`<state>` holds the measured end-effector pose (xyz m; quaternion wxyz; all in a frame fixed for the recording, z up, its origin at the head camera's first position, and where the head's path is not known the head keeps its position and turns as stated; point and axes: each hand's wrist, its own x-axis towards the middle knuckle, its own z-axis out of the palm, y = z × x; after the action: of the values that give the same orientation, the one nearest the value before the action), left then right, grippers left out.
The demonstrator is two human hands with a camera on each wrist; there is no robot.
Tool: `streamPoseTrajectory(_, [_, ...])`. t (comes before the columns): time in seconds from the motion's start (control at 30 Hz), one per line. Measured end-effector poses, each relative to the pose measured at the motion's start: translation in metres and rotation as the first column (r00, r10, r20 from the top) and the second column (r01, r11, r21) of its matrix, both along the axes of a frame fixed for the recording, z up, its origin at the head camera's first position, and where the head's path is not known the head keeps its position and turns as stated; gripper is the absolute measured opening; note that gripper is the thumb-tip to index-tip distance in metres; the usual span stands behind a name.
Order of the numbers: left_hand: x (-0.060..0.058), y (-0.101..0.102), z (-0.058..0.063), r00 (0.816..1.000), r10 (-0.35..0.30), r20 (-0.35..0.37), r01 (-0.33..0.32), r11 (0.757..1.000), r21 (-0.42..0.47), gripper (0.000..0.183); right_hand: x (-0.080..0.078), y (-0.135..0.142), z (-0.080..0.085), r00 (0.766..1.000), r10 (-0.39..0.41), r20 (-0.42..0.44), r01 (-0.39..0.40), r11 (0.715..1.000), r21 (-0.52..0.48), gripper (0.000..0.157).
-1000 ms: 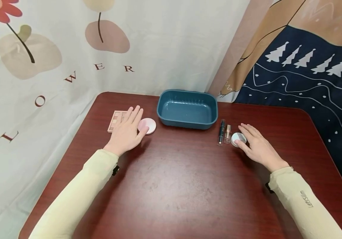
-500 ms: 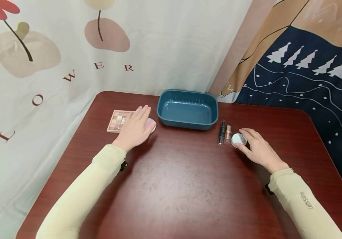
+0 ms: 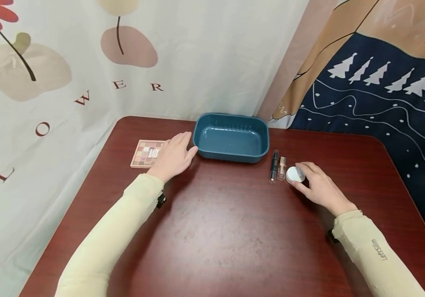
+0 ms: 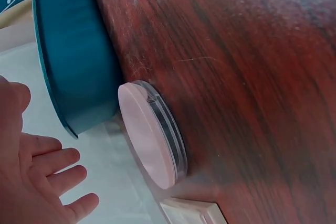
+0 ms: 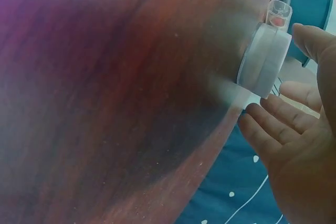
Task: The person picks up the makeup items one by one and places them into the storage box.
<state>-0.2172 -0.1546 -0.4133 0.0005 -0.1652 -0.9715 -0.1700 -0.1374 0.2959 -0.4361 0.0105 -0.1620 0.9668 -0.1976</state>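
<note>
My left hand [image 3: 174, 157] hovers with extended fingers near the front left corner of the blue-green basin [image 3: 231, 158]. Below it, hidden in the head view, a round pink compact [image 4: 144, 135] lies flat on the table in the left wrist view. An eyeshadow palette [image 3: 142, 153] shows partly from under that hand. On the right, a round container with a silvery lid [image 3: 295, 175] sits between the thumb and fingers of my right hand [image 3: 319, 185]. In the right wrist view the thumb is right at the rim of this clear-sided container [image 5: 265, 59], the fingers loosely extended.
Left of the round container lie a lipstick [image 3: 282, 168] in a clear case and a dark double-ended makeup stick [image 3: 274, 166]. The basin stands at the back of the dark red wooden table [image 3: 227, 231], against a printed curtain [image 3: 205, 53].
My left hand has moved right, off the palette and across the pink compact toward the basin, uncovering more of the palette. My right hand has lowered slightly, its fingers closer about the round container.
</note>
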Motion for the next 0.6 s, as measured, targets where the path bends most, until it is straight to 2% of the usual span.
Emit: streamPoseTrajectory(0.6, [-0.011, 0.007, -0.003, 0.999, 0.008, 0.051, -0.011, 0.999, 0.049, 0.068, 0.0, 0.0, -0.007, 0.997, 0.012, -0.071, -0.014, 1.0, -0.023, 0.053])
